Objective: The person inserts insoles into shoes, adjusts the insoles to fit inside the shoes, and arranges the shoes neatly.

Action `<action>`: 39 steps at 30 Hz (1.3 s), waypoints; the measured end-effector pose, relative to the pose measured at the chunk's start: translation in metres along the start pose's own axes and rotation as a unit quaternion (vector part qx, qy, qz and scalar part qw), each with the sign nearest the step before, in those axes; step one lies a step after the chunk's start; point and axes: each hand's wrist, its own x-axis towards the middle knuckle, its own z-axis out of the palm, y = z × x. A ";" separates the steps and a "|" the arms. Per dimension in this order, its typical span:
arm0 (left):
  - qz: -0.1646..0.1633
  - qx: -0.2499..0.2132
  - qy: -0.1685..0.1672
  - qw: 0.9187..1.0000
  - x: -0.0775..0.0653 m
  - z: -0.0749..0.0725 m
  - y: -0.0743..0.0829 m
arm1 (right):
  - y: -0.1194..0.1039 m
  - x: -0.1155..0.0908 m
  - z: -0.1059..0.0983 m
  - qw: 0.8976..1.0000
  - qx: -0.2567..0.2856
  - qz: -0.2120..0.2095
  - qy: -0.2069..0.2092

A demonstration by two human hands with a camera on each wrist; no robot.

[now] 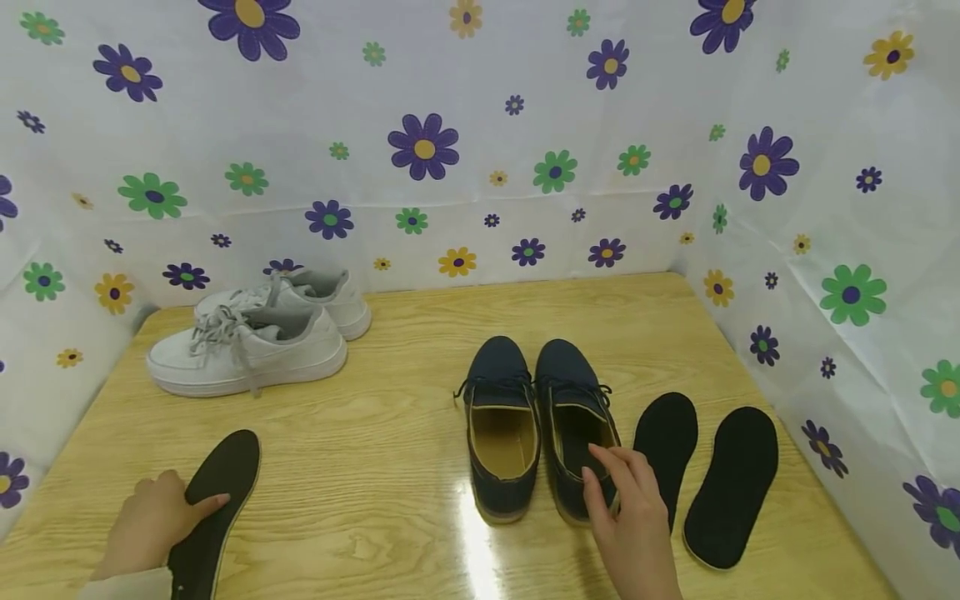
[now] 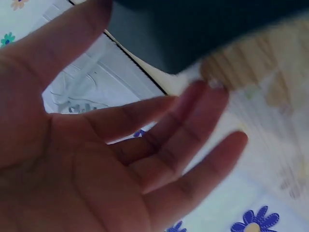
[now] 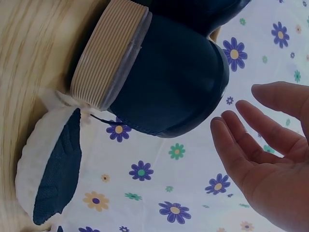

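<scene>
Left hand [image 1: 161,517]: fingers grip a black insole [image 1: 201,546], thumb across its upper face, at the near left of the counter [image 1: 360,500]. Right hand [image 1: 630,512]: fingers loosely curved, holding nothing, near the heel of the right-side navy shoe [image 1: 568,371]. Left-side navy shoe [image 1: 498,371] stands alongside. Two spare insoles [image 1: 731,487] lie right; white sneakers [image 1: 255,358] stand rear left.

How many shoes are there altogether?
4. Near white shoe and far white shoe, partly hidden, at left; left navy shoe and right navy shoe, side by side, right of centre.
</scene>
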 end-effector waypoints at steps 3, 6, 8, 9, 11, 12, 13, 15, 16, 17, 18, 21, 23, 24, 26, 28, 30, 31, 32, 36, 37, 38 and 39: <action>0.005 -0.008 -0.001 1.000 -0.001 -0.003 0.003 | -0.001 0.001 -0.002 1.000 0.000 0.005 0.001; 0.002 -0.014 0.015 1.000 -0.005 -0.004 0.009 | -0.001 0.000 -0.004 1.000 -0.003 0.016 0.001; 0.004 -0.020 0.039 0.999 -0.007 -0.004 0.011 | 0.000 0.000 -0.005 1.000 -0.004 0.023 0.001; 0.006 -0.024 0.050 0.998 -0.008 -0.004 0.012 | 0.000 0.000 -0.005 1.000 -0.004 0.026 0.001; 0.012 -0.032 0.073 0.997 -0.011 -0.005 0.014 | 0.001 0.000 -0.006 1.000 -0.005 0.030 0.000; 0.018 -0.038 0.082 0.996 -0.012 -0.006 0.015 | 0.001 0.000 -0.006 1.000 -0.005 0.029 0.000; 0.025 -0.043 0.092 0.995 -0.013 -0.007 0.016 | 0.002 0.001 -0.007 1.000 -0.005 0.029 0.000; 0.047 -0.052 0.107 0.992 -0.015 -0.010 0.021 | 0.002 0.002 -0.008 1.000 -0.007 0.027 0.003; 0.061 -0.056 0.117 0.990 -0.016 -0.013 0.024 | 0.002 0.003 -0.009 1.000 -0.009 0.025 0.006; 0.077 -0.062 0.127 0.987 -0.018 -0.016 0.029 | 0.003 0.004 -0.010 1.000 -0.010 0.024 0.008; 0.095 -0.067 0.141 0.983 -0.021 -0.018 0.035 | 0.003 0.005 -0.012 1.000 -0.011 0.023 0.012; 0.139 -0.086 0.194 0.967 -0.030 -0.028 0.057 | 0.003 0.008 -0.015 0.999 -0.016 0.024 0.019; 0.157 -0.105 0.224 0.956 -0.035 -0.036 0.074 | 0.004 0.010 -0.018 0.999 -0.019 0.027 0.021; 0.166 -0.118 0.237 0.950 -0.038 -0.040 0.083 | 0.004 0.010 -0.019 0.999 -0.020 0.028 0.022; 0.186 -0.150 0.256 0.937 -0.040 -0.048 0.102 | 0.004 0.010 -0.020 0.999 -0.026 0.031 0.024; 0.208 -0.184 0.261 0.925 -0.040 -0.054 0.121 | 0.004 0.009 -0.021 0.999 -0.030 0.034 0.025; 0.231 -0.222 0.256 0.912 -0.039 -0.057 0.138 | 0.005 0.008 -0.021 0.998 -0.033 0.034 0.027; 0.240 -0.243 0.249 0.906 -0.038 -0.058 0.146 | 0.005 0.008 -0.021 0.998 -0.034 0.034 0.028; 0.246 -0.265 0.240 0.901 -0.038 -0.059 0.154 | 0.005 0.007 -0.022 0.998 -0.035 0.034 0.029; 0.278 -0.361 0.225 0.861 -0.037 -0.060 0.182 | 0.005 0.007 -0.023 0.998 -0.036 0.029 0.036; 0.286 -0.389 0.221 0.847 -0.037 -0.061 0.189 | 0.004 0.007 -0.023 0.998 -0.036 0.028 0.038; 0.293 -0.416 0.218 0.833 -0.038 -0.061 0.196 | 0.004 0.008 -0.024 0.998 -0.037 0.027 0.040; 0.298 -0.442 0.214 0.818 -0.038 -0.062 0.203 | 0.004 0.008 -0.024 0.998 -0.037 0.027 0.041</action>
